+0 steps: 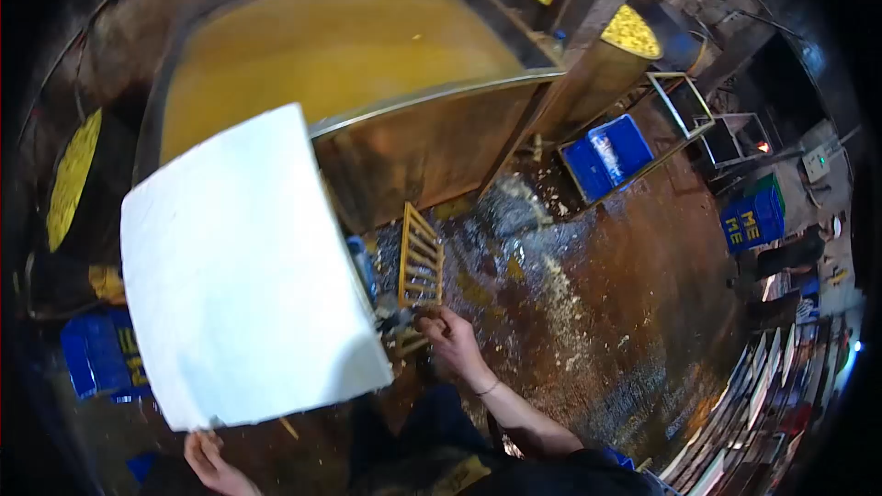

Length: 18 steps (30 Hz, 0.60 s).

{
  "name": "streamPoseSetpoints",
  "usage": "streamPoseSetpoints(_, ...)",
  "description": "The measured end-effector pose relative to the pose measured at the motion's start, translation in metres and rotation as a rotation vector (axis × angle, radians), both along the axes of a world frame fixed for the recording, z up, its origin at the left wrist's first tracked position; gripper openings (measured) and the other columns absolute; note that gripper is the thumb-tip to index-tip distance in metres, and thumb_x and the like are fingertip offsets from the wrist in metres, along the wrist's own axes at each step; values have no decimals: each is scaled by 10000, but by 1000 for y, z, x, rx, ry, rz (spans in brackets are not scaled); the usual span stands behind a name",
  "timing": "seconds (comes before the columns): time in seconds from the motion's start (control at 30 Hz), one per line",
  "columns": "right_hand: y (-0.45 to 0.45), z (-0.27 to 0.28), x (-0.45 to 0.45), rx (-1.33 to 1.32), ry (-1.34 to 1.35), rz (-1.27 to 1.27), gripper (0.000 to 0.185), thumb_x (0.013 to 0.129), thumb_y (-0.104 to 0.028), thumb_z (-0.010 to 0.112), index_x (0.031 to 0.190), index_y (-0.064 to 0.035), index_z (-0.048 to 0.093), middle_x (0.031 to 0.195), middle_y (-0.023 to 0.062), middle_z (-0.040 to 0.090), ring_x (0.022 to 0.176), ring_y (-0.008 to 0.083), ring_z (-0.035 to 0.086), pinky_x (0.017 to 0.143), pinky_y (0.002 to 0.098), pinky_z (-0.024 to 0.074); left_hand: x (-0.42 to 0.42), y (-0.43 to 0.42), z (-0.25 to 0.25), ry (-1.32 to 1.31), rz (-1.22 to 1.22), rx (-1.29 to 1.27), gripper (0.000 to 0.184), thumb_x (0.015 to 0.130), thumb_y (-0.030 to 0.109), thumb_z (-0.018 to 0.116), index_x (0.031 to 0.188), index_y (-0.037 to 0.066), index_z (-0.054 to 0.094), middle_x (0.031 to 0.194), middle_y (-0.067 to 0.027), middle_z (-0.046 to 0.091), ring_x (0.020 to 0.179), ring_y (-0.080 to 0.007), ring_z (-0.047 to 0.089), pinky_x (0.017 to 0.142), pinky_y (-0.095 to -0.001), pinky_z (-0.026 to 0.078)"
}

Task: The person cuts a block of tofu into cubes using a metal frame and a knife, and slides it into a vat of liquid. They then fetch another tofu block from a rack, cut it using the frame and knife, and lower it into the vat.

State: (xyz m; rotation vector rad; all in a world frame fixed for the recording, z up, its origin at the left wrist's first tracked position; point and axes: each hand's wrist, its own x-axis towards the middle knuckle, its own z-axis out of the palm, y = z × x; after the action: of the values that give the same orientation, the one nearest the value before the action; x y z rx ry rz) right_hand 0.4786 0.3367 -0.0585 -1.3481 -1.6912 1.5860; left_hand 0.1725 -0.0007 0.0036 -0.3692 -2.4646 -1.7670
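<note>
A large white sheet (248,276) fills the left middle of the view, tilted, its upper part overlapping the edge of a big metal vat (423,142) of yellowish liquid. My left hand (209,461) pinches the sheet's lower left corner. Right of the sheet's lower right corner is my right hand (450,338), its fingers curled together beside the foot of a yellow slatted rack (421,257). What the right hand holds, if anything, is too small to make out.
Wet brown floor (634,312) lies to the right, with a blue crate (608,158) near the vat. Blue containers (755,219) stand farther right, another (96,354) at left. A drum (597,64) holds yellow pieces. A person (795,253) is at far right.
</note>
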Motion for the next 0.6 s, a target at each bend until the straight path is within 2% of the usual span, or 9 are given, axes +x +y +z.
streamPoseSetpoints(0.03,-22,22,-9,-126,31,48,345,947,-115,568,1255,39,545,1098,120,676,947,138,626,821,278,502,-16,-4,-3,78,99,-27,244,971,49,535,1205,-19,539,1139,-105,613,966,-180,594,803,-273,489)
streamPoseSetpoints(0.1,-65,33,-37,3,161,-81,407,956,-169,592,1286,58,525,918,37,655,729,16,483,662,198,456,-51,-24,-12,216,-16,-81,251,962,6,533,1208,-41,522,1197,-130,584,1045,-201,584,899,-305,482)
streamPoseSetpoints(0.17,-92,40,-60,-62,107,-98,454,956,-186,593,1330,52,495,987,78,682,790,61,558,714,244,490,-84,-39,-27,218,-27,-79,269,954,-23,528,1223,-31,521,1242,-131,558,1061,-211,585,936,-322,470)
streamPoseSetpoints(0.23,-111,35,-82,232,78,-236,464,950,-217,602,1317,52,508,1059,152,694,903,144,638,779,307,508,-113,-50,-36,217,-67,-49,275,952,-34,519,1227,-27,519,1272,-129,537,1070,-209,586,936,-321,469)
streamPoseSetpoints(0.3,-117,49,-92,218,-98,-324,451,910,-240,648,1240,57,567,1076,272,660,998,306,675,831,376,514,-133,-55,-38,158,-106,-16,276,951,-36,517,1226,-29,517,1275,-126,531,1076,-207,583,940,-321,469)
streamPoseSetpoints(0.47,-138,62,-106,485,-286,-450,405,867,-194,692,1186,42,609,1033,264,670,970,317,680,844,385,513,-171,-65,-42,188,-193,-1,278,948,-32,512,1226,-35,511,1270,-118,524,1096,-206,575,953,-324,470)
streamPoseSetpoints(0.5,-135,60,-100,568,-257,-430,388,860,-114,690,1190,66,594,1014,230,689,924,271,689,828,356,529,-177,-69,-44,162,-183,40,279,946,-26,519,1224,-36,513,1263,-117,527,1096,-204,574,959,-324,468)
streamPoseSetpoints(0.57,-121,41,-78,98,257,-562,390,860,-46,676,1206,93,563,1031,180,690,902,206,681,799,314,544,-191,-78,-49,133,-166,84,280,944,-20,525,1223,-37,515,1257,-116,530,1096,-203,573,964,-324,466)
streamPoseSetpoints(0.6,-114,48,-69,-5,306,-577,393,860,-25,669,1216,94,551,1042,161,684,900,186,673,792,297,546,-197,-83,-53,90,-141,95,280,944,-15,523,1224,-35,517,1256,-117,531,1100,-201,570,967,-319,463)
